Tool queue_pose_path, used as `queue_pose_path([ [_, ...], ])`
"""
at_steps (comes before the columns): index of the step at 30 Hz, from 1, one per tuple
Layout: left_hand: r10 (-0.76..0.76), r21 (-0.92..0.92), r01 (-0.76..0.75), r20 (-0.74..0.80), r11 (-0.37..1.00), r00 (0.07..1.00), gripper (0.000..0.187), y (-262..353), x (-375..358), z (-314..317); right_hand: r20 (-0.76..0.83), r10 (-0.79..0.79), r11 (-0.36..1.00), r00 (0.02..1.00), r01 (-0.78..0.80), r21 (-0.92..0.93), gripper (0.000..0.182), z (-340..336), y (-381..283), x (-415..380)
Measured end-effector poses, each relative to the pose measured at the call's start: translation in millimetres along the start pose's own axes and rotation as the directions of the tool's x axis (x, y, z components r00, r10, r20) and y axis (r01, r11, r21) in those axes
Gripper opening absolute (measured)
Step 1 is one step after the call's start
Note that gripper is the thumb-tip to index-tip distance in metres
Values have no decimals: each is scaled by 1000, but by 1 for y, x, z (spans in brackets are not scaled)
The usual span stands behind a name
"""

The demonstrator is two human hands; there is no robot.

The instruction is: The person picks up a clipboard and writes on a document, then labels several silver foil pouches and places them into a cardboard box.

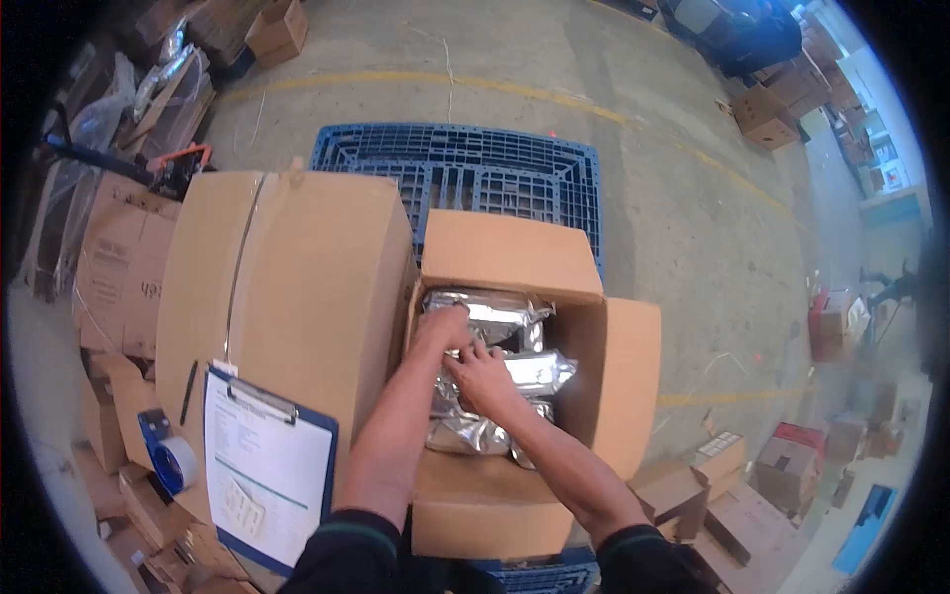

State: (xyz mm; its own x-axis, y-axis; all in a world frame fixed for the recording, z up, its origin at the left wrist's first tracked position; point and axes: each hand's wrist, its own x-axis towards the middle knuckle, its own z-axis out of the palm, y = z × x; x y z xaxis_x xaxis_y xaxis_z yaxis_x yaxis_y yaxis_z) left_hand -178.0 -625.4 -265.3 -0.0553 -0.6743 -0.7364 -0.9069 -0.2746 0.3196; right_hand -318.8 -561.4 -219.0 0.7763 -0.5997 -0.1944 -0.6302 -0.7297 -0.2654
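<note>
Both hands reach into an open cardboard box (630, 386) that holds several silver foil packages (534, 371). My left hand (445, 327) is at the left side of the box, against the upper foil package (490, 309); its fingers are bent and partly hidden, so its grip is unclear. Just below and to the right, my right hand (479, 379) lies on the left end of the middle package, fingers bent, and their hold cannot be made out. More crumpled foil (465, 434) shows beneath my right hand.
A large closed carton (312, 267) stands left of the open box, bearing a clipboard (322, 445), a pen (189, 393) and a tape dispenser (176, 463). Behind lies a blue pallet (455, 136). Cartons (708, 515) are at the lower right.
</note>
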Motion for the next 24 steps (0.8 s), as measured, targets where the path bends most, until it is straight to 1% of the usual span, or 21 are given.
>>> queue_pose_path([
  [1, -5, 35, 5, -13, 999, 1000, 51, 6, -7, -4, -20, 6, 1000, 1000, -6, 5, 53, 42, 6, 19],
  [2, 7, 109, -10, 32, 994, 999, 50, 7, -11, -8, -114, 88, 963, 989, -55, 264, 48, 91, 12, 38],
  [3, 2, 117, -5, 23, 993, 1000, 50, 8, -8, -6, -179, 184, 859, 966, -70, 507, 43, 125, 14, 53],
  [4, 11, 110, -9, -17, 994, 1000, 51, 7, -6, 1, -132, 398, 767, 908, -251, 591, 36, 135, 8, 62],
  [5, 22, 107, -16, -53, 994, 998, 53, 5, -8, 9, -135, 402, 760, 906, -248, 601, 36, 142, 11, 67],
  [6, 99, 124, -81, -144, 989, 985, 63, 1, -7, 20, -262, 227, 921, 938, -119, 372, 35, 146, 15, 64],
  [7, 99, 121, -84, -129, 989, 987, 63, -1, -7, 31, -246, 165, 917, 955, -56, 396, 37, 149, 17, 55],
  [8, 93, 84, -81, -153, 993, 984, 69, -2, -7, 41, -230, 102, 906, 968, 5, 422, 39, 149, 19, 47],
  [9, 90, 51, -83, -181, 995, 979, 76, 4, -13, 39, -228, 107, 908, 968, -2, 418, 39, 141, 20, 38],
  [10, 103, 4, -105, -258, 994, 961, 89, 3, -13, 46, -14, 30, 976, 999, -26, 216, 40, 125, 23, 28],
  [11, 110, 4, -113, -268, 994, 957, 89, 2, -11, 52, 210, 0, 1000, 978, 0, 2, 42, 108, 28, 21],
  [12, 107, 4, -110, -262, 994, 959, 96, 4, -14, 51, 204, 6, 1000, 979, -5, -5, 42, 107, 34, 3],
  [13, 103, 7, -105, -253, 994, 962, 103, 4, -17, 51, -23, 83, 995, 996, -84, -44, 45, 110, 38, -25],
  [14, 121, 29, -117, -242, 993, 963, 108, 0, -10, 55, -252, 143, 984, 957, -165, -66, 49, 111, 44, -42],
  [15, 123, 36, -118, -242, 992, 963, 108, 2, -12, 53, -257, 147, 984, 955, -168, -62, 49, 107, 52, -45],
  [17, 141, 145, -114, -196, 983, 970, 102, 7, -18, 48, -347, 391, 899, 852, -435, -55, 51, 94, 65, -41],
  [18, 141, 155, -112, -192, 982, 971, 102, 5, -16, 52, -348, 398, 897, 849, -439, -45, 51, 93, 74, -35],
  [20, 155, 221, -100, -249, 970, 956, 106, 0, -10, 60, -280, 430, 903, 858, -414, 117, 60, 96, 86, -25],
  [21, 162, 234, -106, -237, 966, 958, 106, 2, -14, 59, -278, 445, 895, 851, -426, 128, 60, 94, 83, -30],
  [23, 139, 251, -83, -216, 964, 966, 101, 10, -18, 49, -163, 520, 838, 839, -463, 290, 76, 78, 79, -33],
  [24, 171, 267, -103, -243, 958, 955, 98, 7, -16, 50, -164, 569, 805, 806, -505, 312, 82, 75, 75, -34],
])
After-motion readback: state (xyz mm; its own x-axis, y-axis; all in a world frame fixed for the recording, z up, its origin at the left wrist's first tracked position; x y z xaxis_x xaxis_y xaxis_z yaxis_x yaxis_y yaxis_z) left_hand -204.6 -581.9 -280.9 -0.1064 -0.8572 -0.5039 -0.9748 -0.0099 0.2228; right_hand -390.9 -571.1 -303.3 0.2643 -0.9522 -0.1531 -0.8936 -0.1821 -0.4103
